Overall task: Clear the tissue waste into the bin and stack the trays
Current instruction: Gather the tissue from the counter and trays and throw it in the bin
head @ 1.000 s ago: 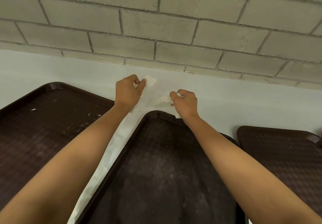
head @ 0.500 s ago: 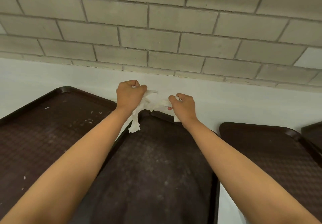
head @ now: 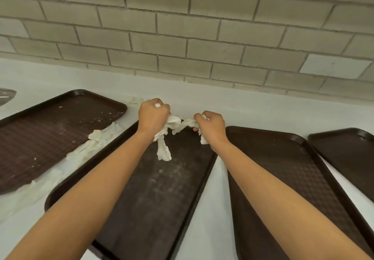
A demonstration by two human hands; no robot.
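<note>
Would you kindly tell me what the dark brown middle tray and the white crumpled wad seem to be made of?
Dark brown middle tray: probably moulded plastic, matte, with a textured, scuffed surface and raised rim. White crumpled wad: seemingly thin tissue paper, hanging in limp, torn strips.

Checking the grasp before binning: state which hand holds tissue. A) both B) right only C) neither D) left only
A: the left hand and the right hand each grip one end of the tissue strung between them over the far end of the middle tray.
</note>
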